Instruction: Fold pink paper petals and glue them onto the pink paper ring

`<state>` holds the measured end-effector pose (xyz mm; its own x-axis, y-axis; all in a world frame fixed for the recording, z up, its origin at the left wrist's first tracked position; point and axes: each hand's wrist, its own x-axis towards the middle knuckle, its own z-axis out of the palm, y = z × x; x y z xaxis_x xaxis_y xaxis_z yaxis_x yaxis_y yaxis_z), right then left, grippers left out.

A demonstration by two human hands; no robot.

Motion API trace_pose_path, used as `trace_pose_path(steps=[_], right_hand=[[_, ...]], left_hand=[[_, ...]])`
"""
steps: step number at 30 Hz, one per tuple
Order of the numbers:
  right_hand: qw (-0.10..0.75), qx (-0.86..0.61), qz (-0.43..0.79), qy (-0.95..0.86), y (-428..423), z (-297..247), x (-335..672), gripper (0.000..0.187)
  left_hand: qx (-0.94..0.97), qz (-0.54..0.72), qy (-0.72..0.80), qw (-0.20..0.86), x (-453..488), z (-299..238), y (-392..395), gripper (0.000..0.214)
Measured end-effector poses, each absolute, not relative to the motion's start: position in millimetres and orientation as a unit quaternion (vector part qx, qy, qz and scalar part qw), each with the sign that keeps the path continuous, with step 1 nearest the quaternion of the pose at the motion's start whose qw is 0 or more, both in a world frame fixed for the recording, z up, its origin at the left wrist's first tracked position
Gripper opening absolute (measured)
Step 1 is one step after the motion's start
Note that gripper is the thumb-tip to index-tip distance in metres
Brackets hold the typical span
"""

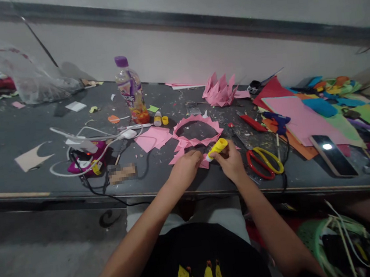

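My right hand [231,162] is closed around a yellow glue stick [219,147], its white tip slanting down to the left onto pink folded paper. Beside it, my left hand [188,167] is pinched on a pink folded paper piece [204,164], mostly hidden by the fingers. Just beyond both hands lies a ring of pink folded paper points [177,130]. A stack of pink paper squares [153,138] rests to its left. Farther back stands a pink layered paper flower shape [219,91]. The glue stick's yellow cap [165,120] may be the one near a second small tube [157,119].
Scissors [267,161] with red and yellow handles lie right of my hands, near a phone [334,154] and a blue glue gun [277,121]. A drink bottle [131,91] stands behind. A purple power strip [90,159] with white cables sits left. Coloured sheets [315,120] cover the right side.
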<state>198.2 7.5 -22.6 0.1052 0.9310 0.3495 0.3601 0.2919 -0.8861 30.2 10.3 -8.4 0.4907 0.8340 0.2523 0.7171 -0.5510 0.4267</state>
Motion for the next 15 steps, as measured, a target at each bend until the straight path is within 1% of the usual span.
trace_pose_path(steps=[4,8,11,15], right_hand=[[0.514,-0.542,0.245,-0.618,9.2,-19.6,194.7,0.038],[0.493,-0.544,0.231,-0.638,10.3,-19.7,193.9,0.037],[0.480,-0.537,0.223,-0.656,11.1,-18.9,193.9,0.037],[0.448,-0.544,0.172,-0.688,11.9,-14.2,192.5,0.033]], left_hand=[[0.862,0.230,0.438,0.109,29.5,-11.4,11.5,0.013],[0.861,0.242,0.431,0.120,29.7,-13.1,12.6,0.010],[0.860,0.243,0.432,0.126,29.4,-13.1,12.8,0.010],[0.864,0.247,0.421,0.128,28.9,-13.1,12.4,0.014]])
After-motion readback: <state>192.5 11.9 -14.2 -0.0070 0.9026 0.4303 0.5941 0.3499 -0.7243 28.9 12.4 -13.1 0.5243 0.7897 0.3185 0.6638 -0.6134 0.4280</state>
